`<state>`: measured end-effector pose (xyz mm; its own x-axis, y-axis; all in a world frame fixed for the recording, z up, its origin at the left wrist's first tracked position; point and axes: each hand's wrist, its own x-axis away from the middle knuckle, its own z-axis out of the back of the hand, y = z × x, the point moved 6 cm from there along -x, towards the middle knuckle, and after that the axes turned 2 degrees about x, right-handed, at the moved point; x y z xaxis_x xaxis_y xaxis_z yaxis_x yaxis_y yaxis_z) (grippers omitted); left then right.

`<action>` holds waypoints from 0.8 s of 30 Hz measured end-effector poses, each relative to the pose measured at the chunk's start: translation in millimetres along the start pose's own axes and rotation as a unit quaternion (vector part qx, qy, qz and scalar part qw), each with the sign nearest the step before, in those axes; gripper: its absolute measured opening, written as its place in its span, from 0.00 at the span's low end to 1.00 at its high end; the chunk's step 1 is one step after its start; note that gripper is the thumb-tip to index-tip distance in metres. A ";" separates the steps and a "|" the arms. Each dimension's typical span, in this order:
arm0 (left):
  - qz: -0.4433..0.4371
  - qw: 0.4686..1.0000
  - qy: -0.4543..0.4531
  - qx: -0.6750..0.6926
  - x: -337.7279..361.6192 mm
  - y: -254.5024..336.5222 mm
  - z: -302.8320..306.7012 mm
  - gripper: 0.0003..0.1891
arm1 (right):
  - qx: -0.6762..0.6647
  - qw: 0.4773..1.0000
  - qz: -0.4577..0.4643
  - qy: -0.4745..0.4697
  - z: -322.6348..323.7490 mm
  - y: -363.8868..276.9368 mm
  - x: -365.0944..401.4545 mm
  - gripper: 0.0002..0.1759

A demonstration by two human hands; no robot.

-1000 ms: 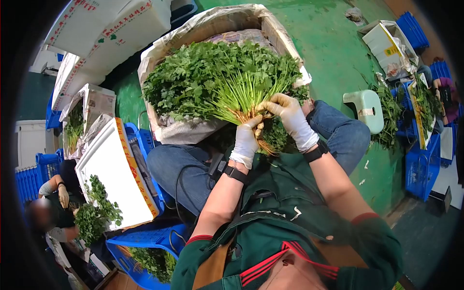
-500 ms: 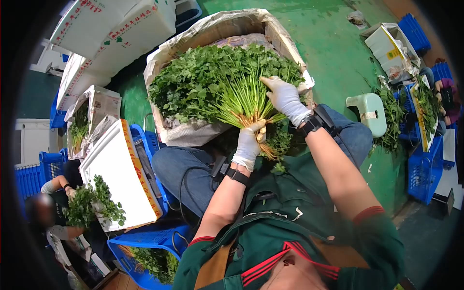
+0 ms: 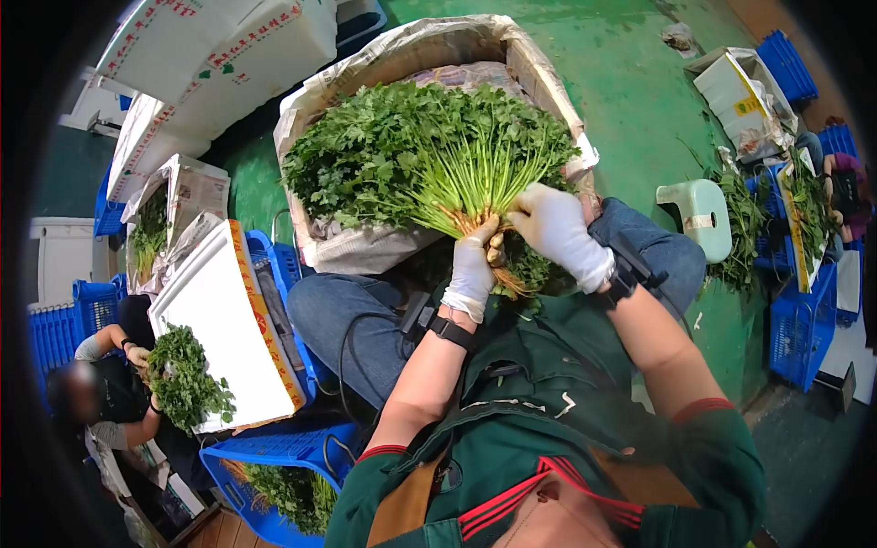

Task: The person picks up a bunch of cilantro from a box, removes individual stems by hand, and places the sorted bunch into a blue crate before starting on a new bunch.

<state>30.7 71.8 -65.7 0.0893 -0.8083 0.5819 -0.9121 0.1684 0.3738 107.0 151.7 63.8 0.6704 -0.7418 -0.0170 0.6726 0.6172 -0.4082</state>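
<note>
My left hand (image 3: pixel 471 274), in a white glove, is closed around the root end of a bunch of leafy green herbs that resembles celery or parsley (image 3: pixel 480 178). The pale stems fan out away from me, and brown roots show below the fist. My right hand (image 3: pixel 555 230), also gloved, is at the right side of the stem bases. Its thumb and fingers are pinched together, and whatever lies between them is hidden. Behind the bunch, a heap of the same greens (image 3: pixel 356 151) fills much of a paper-lined box (image 3: pixel 539 68).
To the left are a white foam lid (image 3: pixel 215 315), a blue crate (image 3: pixel 274 447) holding greens, and stacked foam boxes (image 3: pixel 247 82). A co-worker (image 3: pixel 119 379) there handles greens. On the right stand a pale green stool (image 3: pixel 699 219) and another person (image 3: pixel 845 187).
My right hand has come down from the upper stems to their base, towards my left hand. My left hand keeps its grip. The co-worker's greens at left have shifted.
</note>
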 end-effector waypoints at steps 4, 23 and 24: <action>-0.001 0.999 -0.020 0.030 0.3 -0.3 0.8 0.04 | -0.083 0.996 -0.008 0.026 21.1 -15.5 27.4 0.09; 0.015 0.999 -0.051 0.014 1.6 -2.4 10.4 0.05 | -0.038 0.998 -0.023 0.041 -24.9 16.0 5.5 0.22; 0.015 0.999 -0.050 0.013 1.3 -2.8 10.3 0.05 | -0.039 0.998 -0.023 0.042 -21.4 10.2 1.3 0.22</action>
<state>29.3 64.5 -73.4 0.0219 -0.8559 0.5167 -0.9236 0.1805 0.3382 107.9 151.4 40.1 0.6085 -0.7904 -0.0709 0.6735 0.5616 -0.4806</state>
